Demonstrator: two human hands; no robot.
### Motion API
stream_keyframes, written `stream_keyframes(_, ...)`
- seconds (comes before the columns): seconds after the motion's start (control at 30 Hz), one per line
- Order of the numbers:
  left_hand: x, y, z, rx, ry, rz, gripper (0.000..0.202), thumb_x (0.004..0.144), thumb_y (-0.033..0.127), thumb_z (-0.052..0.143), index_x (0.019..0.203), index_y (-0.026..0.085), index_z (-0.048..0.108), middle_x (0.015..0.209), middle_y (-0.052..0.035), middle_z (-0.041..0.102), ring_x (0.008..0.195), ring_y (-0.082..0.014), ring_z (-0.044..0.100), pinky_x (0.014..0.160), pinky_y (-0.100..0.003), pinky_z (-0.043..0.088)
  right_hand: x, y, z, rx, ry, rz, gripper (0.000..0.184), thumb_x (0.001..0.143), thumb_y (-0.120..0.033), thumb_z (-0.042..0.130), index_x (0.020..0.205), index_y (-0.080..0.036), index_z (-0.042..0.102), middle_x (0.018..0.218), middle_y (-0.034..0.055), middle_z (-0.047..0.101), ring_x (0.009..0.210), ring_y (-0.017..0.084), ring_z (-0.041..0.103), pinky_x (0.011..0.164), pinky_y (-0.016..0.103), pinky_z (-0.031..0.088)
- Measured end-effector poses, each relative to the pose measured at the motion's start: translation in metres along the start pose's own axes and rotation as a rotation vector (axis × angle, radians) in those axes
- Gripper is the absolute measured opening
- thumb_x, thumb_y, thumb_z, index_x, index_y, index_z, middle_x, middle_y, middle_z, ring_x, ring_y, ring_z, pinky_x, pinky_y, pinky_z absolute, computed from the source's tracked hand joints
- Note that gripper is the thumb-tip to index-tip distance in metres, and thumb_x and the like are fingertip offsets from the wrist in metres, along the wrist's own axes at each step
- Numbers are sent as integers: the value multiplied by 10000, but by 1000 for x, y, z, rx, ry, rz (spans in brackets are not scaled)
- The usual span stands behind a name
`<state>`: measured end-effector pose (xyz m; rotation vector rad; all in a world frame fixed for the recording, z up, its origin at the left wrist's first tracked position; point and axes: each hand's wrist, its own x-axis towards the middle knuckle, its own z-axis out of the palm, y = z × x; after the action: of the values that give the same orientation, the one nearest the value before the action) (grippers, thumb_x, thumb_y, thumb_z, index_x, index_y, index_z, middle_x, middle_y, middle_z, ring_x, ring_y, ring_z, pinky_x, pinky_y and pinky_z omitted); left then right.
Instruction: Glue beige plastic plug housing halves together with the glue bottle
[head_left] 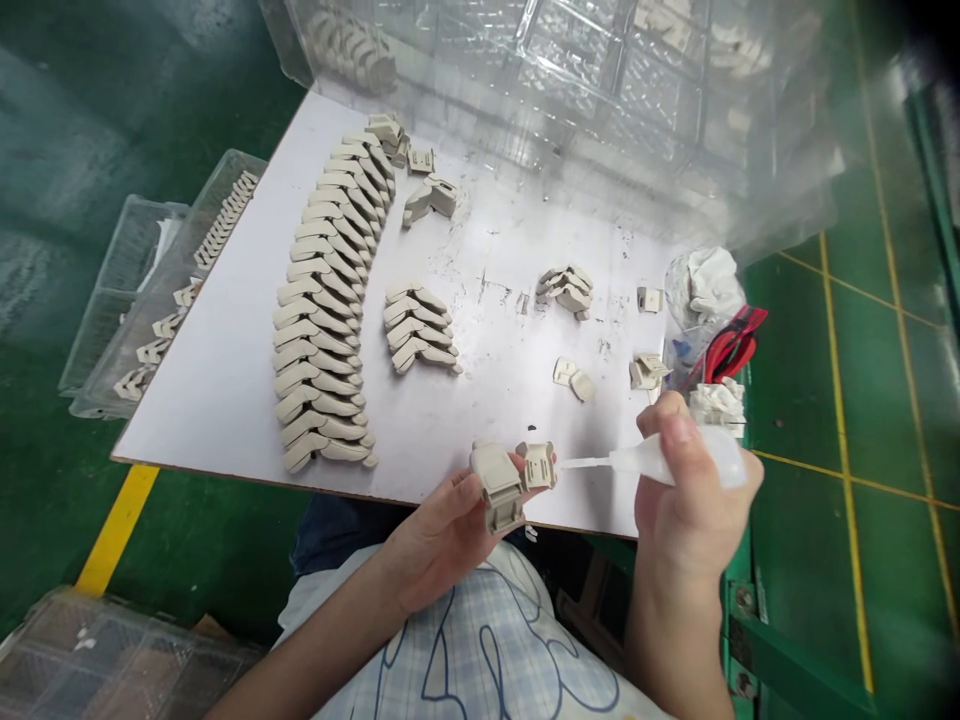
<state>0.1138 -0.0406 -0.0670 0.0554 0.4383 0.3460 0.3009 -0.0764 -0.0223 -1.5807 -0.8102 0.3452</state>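
Note:
My left hand (442, 530) holds two beige plastic parts (510, 480) just past the near edge of the white board (225, 380). My right hand (690, 490) grips a small clear squeeze bottle (660, 462), its thin nozzle pointing left and almost touching the smaller part. A long curved row of nested beige parts (330, 300) lies on the left of the board. A shorter stack (416, 325) sits beside it. Loose parts (566, 290) lie scattered across the middle and right.
Clear plastic trays (600, 80) stand at the far edge of the board. More trays with beige parts (165, 300) sit to the left. A bag with white cloth and red items (712, 320) lies at the right edge. Green floor surrounds the board.

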Motion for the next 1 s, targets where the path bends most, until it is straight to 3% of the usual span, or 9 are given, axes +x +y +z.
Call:
stream_keyframes(0.1,0,0,-1,-18,12,-10,366,758,524,801,1032,283,794,1308,-29,708,1442,-316,440,1238,-448,195,4,10,-7,105,93,129,512,845,-615,654,604,-210,455,597,-47,371,576,115,389,561,281,339)
stream_keyframes(0.2,0,0,1,4,14,-3,362,756,519,804,1024,276,795,1262,-46,722,1395,-302,488,1226,-421,209,1,25,-17,99,61,274,512,805,-701,640,695,-206,564,661,-24,487,642,135,487,610,283,414)
stream_keyframes(0.33,-1,0,4,57,-1,3,363,751,534,802,1021,293,793,1200,-30,733,1339,-274,528,1180,-378,273,-15,44,-27,-287,-46,235,401,809,-553,708,944,-175,712,941,74,680,837,192,594,708,316,460)
stream_keyframes(0.5,-1,-1,3,57,17,14,345,735,521,821,999,301,795,1196,-20,736,1334,-272,529,1153,-373,314,-28,53,-25,-571,4,199,343,789,-491,743,878,-160,718,676,-24,600,591,126,500,610,281,435)
stream_keyframes(0.6,-2,-2,1,34,71,3,370,740,534,812,1018,290,794,1287,-33,704,1388,-301,482,1153,-399,319,-30,44,-25,-557,-63,142,377,783,-448,765,1045,-184,709,954,33,698,631,124,550,671,311,489)
stream_keyframes(0.67,-3,-2,-1,16,100,-5,370,748,537,804,1022,288,793,1372,-36,658,1431,-318,434,1153,-411,321,-28,33,-32,-494,55,46,346,797,-399,764,1061,-186,696,986,45,687,690,145,585,673,316,495)
stream_keyframes(0.8,-4,-2,-4,-1,110,-26,360,765,529,794,1023,278,796,1479,-46,575,1463,-326,391,1110,-374,366,-6,21,-60,-515,640,-258,220,790,-326,769,919,-167,688,789,6,585,672,162,550,617,307,427)
stream_keyframes(0.9,-3,-3,0,-40,131,-47,344,766,523,797,1009,279,800,1519,-41,534,1464,-324,396,1057,-333,400,18,25,-79,-659,587,-225,326,759,-366,789,1009,-180,692,782,-2,586,633,161,528,590,306,392)
stream_keyframes(1.0,-2,-4,9,-104,151,-72,351,767,528,795,1007,271,797,1521,-47,526,1471,-332,387,1050,-336,394,32,32,-89,-854,442,-175,246,812,-433,736,850,-198,675,758,14,592,643,175,523,607,318,377)
